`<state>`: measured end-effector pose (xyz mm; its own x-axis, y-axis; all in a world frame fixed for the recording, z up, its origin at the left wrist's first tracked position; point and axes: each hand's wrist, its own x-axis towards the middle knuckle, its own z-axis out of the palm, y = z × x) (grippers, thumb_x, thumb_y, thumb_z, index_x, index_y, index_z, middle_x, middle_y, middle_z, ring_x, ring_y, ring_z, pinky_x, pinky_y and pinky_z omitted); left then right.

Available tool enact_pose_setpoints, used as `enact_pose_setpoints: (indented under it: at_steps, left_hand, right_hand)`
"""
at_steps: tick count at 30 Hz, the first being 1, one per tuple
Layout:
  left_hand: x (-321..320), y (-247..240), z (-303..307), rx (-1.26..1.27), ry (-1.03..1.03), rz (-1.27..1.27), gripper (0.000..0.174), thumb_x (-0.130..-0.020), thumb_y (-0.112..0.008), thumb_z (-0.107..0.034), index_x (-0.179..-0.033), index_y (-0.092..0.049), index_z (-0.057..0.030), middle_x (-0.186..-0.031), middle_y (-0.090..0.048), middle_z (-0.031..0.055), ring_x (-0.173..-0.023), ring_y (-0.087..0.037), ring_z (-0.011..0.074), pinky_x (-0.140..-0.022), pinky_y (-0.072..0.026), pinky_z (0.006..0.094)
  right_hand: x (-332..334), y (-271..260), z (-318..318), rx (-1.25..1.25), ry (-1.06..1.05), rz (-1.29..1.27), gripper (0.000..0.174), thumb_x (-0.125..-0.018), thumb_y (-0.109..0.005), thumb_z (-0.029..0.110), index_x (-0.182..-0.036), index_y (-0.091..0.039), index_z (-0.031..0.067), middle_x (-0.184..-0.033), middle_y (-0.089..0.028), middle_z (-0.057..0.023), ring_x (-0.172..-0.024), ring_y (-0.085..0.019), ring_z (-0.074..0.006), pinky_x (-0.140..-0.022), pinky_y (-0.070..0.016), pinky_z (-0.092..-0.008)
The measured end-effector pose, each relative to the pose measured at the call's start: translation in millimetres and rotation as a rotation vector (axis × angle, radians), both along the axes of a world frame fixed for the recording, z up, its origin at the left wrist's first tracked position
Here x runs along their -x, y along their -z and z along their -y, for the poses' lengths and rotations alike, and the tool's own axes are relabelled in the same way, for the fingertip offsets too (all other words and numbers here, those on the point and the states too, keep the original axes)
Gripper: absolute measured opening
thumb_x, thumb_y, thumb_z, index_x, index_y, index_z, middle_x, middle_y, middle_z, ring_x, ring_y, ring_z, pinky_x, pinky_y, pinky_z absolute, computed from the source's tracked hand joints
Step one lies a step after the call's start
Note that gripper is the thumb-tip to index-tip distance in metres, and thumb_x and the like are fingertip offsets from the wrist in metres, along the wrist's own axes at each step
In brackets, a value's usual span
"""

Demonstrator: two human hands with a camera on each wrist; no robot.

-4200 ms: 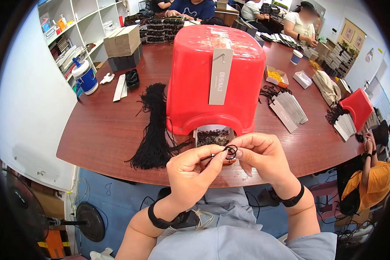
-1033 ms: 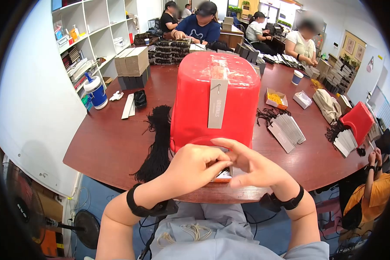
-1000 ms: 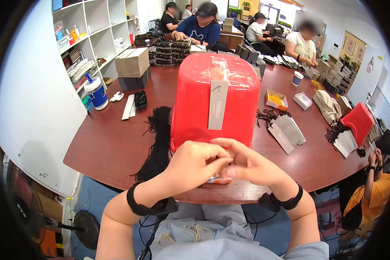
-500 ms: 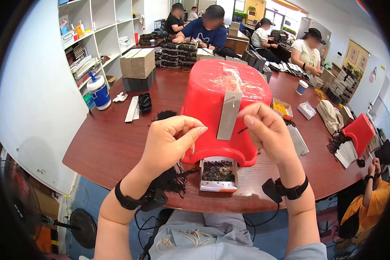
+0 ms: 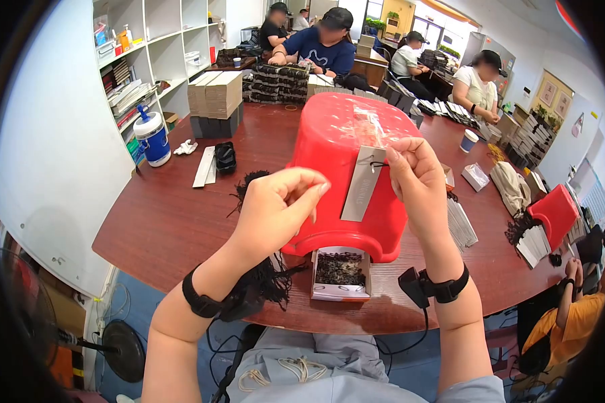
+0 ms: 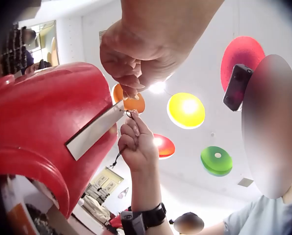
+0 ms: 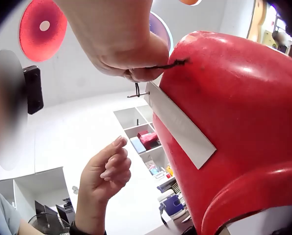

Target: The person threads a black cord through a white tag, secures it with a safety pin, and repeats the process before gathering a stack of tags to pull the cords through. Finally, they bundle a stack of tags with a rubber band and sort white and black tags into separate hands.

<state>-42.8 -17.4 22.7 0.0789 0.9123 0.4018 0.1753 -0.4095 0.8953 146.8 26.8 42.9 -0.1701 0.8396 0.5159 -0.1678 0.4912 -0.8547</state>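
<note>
My right hand (image 5: 420, 178) pinches a black cord (image 7: 168, 65) beside the top of a grey tag (image 5: 361, 188) on the front of an upturned red stool (image 5: 323, 141). In the right wrist view, a small loop of the cord hangs at a thin metal hook (image 7: 144, 94) that sticks out from the tag. Left of the tag, my left hand (image 5: 275, 205) is raised with curled fingers, thumb near the index finger, and nothing visible in it. Under the stool's arch sits an open box (image 5: 341, 292) of small dark pieces. Behind my left wrist lie black cords (image 5: 272, 282).
The table (image 5: 168, 215) carries a blue-and-white jug (image 5: 152, 140), card stacks (image 5: 215, 96) and white strips (image 5: 205, 168) at the left. Grey tags (image 5: 460, 225), a white box (image 5: 476, 176), a paper cup (image 5: 468, 140) and a cloth bag (image 5: 512, 185) stand right. Several people sit around.
Both hands have come up and apart from in front of the stool's arch, uncovering the box. Since half a second ago, my right hand has risen slightly and the cord has reached the tag's hook.
</note>
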Motion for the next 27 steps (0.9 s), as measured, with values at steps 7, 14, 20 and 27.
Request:
enact_pose_setpoints:
  at_steps: [7, 14, 20, 27]
  left_hand:
    - [-34, -16, -33, -0.182, -0.027, -0.154, 0.030, -0.073, -0.063, -0.004, -0.101, -0.053, -0.0014, -0.068, -0.051, -0.0005, -0.050, -0.042, -0.0001, -0.045, -0.0329, 0.0159]
    - [-40, -19, -18, -0.142, 0.076, -0.018, 0.017, -0.077, -0.057, 0.001, -0.091, -0.048, -0.0022, -0.074, -0.051, 0.0012, -0.049, -0.045, 0.0021, -0.040, -0.0341, 0.0167]
    - [-29, -14, -23, -0.119, 0.289, 0.112, 0.016, -0.081, -0.051, 0.001, -0.096, -0.045, -0.0037, -0.075, -0.053, 0.0029, -0.043, -0.042, 0.0033, -0.036, -0.0313, 0.0155]
    - [-22, -10, -40, 0.250, 0.652, 0.567, 0.017, -0.081, -0.052, 0.002, -0.095, -0.046, -0.0053, -0.078, -0.057, 0.0035, -0.044, -0.042, 0.0025, -0.036, -0.0284, 0.0140]
  right_hand:
    - [-5, 23, -5, -0.180, 0.210, 0.119, 0.007, -0.085, -0.050, 0.008, -0.089, -0.047, 0.0027, -0.055, -0.045, 0.0045, -0.046, -0.036, -0.0004, -0.041, -0.0268, -0.0157]
    - [-13, 25, -6, -0.069, 0.149, 0.071, 0.006, -0.087, -0.048, 0.008, -0.088, -0.047, 0.0025, -0.057, -0.046, 0.0045, -0.046, -0.039, -0.0010, -0.041, -0.0290, -0.0160]
    - [-16, 25, -8, -0.089, 0.141, 0.116, 0.008, -0.087, -0.048, 0.009, -0.086, -0.049, 0.0018, -0.057, -0.048, 0.0030, -0.048, -0.042, -0.0025, -0.044, -0.0328, -0.0172]
    - [-17, 25, -8, -0.141, 0.168, 0.226, 0.008, -0.086, -0.048, 0.008, -0.084, -0.050, 0.0011, -0.057, -0.050, 0.0005, -0.049, -0.045, -0.0041, -0.046, -0.0357, -0.0184]
